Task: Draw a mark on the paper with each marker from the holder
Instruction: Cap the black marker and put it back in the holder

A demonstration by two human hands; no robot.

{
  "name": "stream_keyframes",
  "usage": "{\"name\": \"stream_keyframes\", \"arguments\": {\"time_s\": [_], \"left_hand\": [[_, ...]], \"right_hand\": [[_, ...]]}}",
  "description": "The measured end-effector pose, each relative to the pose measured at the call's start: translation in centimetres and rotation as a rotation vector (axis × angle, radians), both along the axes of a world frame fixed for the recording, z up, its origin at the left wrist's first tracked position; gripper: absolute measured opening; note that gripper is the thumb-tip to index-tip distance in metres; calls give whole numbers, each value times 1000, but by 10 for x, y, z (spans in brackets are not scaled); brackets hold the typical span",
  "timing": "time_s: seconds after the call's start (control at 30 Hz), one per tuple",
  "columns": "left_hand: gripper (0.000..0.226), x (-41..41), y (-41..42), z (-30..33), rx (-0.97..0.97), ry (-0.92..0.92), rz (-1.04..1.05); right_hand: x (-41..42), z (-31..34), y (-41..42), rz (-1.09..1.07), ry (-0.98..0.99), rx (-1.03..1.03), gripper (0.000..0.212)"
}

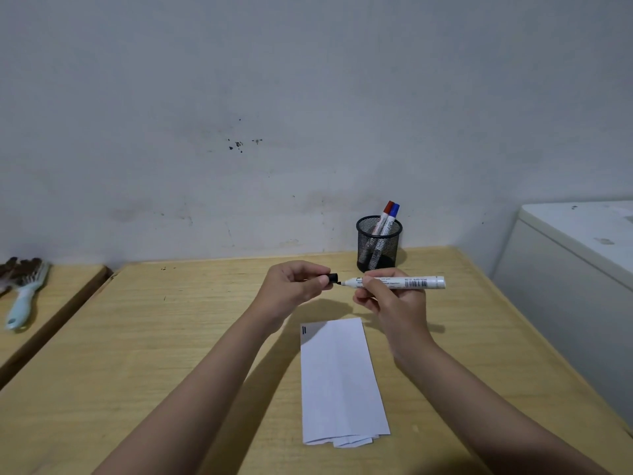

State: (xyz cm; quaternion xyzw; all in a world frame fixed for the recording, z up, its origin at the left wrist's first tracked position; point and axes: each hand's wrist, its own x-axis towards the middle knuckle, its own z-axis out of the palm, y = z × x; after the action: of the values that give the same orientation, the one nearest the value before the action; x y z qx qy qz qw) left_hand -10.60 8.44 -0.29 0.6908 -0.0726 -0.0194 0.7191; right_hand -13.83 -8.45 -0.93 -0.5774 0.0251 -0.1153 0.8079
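Head view: right hand (394, 299) gripping white-barrelled black marker (397, 282), left hand (294, 282) pinching its black cap (331, 278), above folded white paper (339, 378) on wooden surface (171, 337); black mesh holder (378, 243) behind.

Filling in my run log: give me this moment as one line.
left hand: black cap | right hand: uncapped white marker | folded white paper: black marks | black mesh holder: red, blue markers

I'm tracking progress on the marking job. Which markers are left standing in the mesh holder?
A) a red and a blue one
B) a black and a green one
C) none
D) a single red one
A: a red-capped marker and a blue-capped marker stick out of the mesh holder.
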Motion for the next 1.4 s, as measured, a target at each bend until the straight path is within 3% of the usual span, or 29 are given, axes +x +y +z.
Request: {"name": "stream_keyframes", "arguments": {"time_s": [0.4,0.7,0.77,0.87,1.0,1.1,1.2,1.27,1.4], "left_hand": [[16,-20,-7,18,33,-33,-84],[11,-32,-23,31,-136,-76,4],[9,-31,-28,34,-99,-111,92],[11,-25,-35,37,-43,-143,223],[10,-13,-40,41,20,-175,287],[9,-3,-51,47,62,-202,272],[9,9,-63,54,43,-244,242],[22,21,-69,55,48,-257,271],[38,57,-79,45,276,-296,319]], "right_hand": [[-13,16,-4,72,-49,-22,6],[-7,26,-5,162,-107,154,7],[0,29,-4,154,-10,51,20],[8,32,-9,58,59,-291,41],[21,33,-31,-219,-501,-899,20],[41,36,-45,-130,-618,-1213,24],[54,44,-56,-130,-709,-1271,18],[65,53,-65,-193,-733,-1221,26],[96,81,-84,-291,-639,-860,51]]}}
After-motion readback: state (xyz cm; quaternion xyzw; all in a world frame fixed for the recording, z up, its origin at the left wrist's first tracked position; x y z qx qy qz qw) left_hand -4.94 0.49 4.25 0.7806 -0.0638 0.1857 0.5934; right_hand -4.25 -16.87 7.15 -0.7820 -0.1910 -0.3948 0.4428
